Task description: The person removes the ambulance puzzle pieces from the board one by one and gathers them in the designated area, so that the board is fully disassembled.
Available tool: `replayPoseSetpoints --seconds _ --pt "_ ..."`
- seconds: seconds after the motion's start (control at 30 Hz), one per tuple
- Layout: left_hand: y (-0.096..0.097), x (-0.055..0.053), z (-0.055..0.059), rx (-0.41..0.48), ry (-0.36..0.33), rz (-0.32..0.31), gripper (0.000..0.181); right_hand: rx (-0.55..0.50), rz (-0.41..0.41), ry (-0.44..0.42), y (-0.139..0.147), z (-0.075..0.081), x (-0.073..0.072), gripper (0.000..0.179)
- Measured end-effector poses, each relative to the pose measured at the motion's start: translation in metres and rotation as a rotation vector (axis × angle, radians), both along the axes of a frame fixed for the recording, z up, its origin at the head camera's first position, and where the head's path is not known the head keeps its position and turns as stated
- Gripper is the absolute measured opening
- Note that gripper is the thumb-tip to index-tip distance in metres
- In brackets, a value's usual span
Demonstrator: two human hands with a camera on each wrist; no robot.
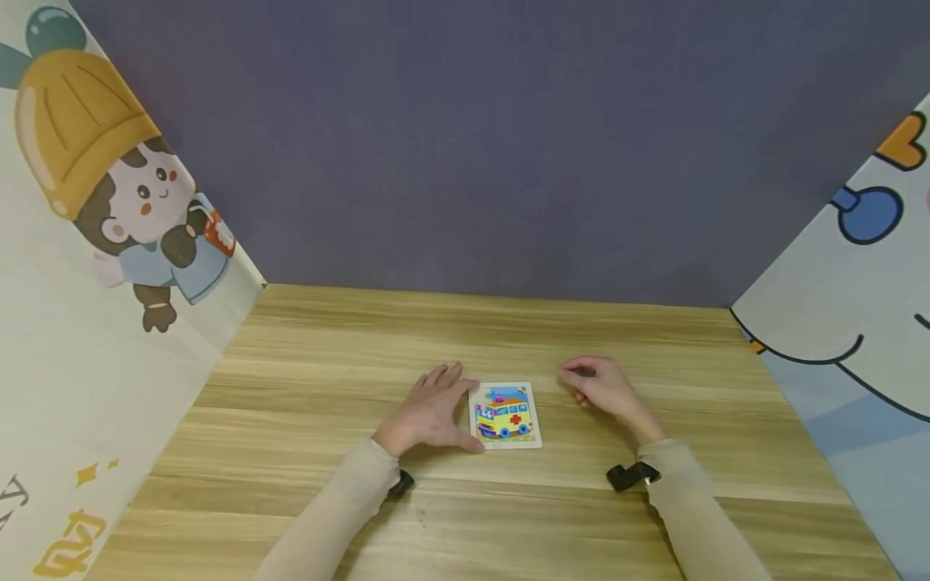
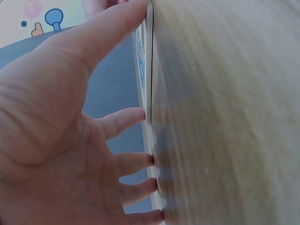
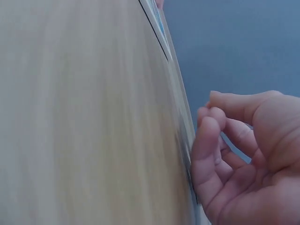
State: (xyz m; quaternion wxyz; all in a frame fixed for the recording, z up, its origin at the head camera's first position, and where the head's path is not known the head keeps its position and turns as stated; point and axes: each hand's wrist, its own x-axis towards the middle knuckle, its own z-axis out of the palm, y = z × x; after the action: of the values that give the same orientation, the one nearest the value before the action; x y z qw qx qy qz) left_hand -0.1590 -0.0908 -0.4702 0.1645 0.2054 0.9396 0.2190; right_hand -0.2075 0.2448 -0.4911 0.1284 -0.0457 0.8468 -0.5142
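A thin square picture board with a pale border lies flat on the table, showing a cartoon yellow ambulance with a red cross. My left hand spans its left side, fingers spread. The thumb touches the near edge and the index finger touches the far left corner; the other fingertips rest on the wood, as the left wrist view shows. To the right of the board, apart from it, my right hand rests on the table. Its fingers are curled, thumb against the index fingertip, and nothing shows between them.
The wood-grain table carries the board and both forearms. A dark blue-grey panel stands behind it. Light panels with cartoon prints rise at the left and right. Black wrist cameras sit below each hand.
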Motion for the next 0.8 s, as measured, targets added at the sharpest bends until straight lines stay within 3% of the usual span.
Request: replayPoseSetpoints --seconds 0.37,0.57,0.8 --pt "-0.002 0.0 0.001 -0.001 -0.003 0.001 0.109 -0.078 0.068 -0.081 -0.033 0.002 0.005 0.035" --pt "-0.002 -0.001 0.001 -0.002 -0.007 0.007 0.109 -0.089 0.13 -0.066 -0.051 0.002 0.008 0.031" --pt "-0.002 -0.001 0.001 0.002 -0.004 0.005 0.109 -0.024 0.184 -0.015 -0.073 0.002 0.009 0.026"
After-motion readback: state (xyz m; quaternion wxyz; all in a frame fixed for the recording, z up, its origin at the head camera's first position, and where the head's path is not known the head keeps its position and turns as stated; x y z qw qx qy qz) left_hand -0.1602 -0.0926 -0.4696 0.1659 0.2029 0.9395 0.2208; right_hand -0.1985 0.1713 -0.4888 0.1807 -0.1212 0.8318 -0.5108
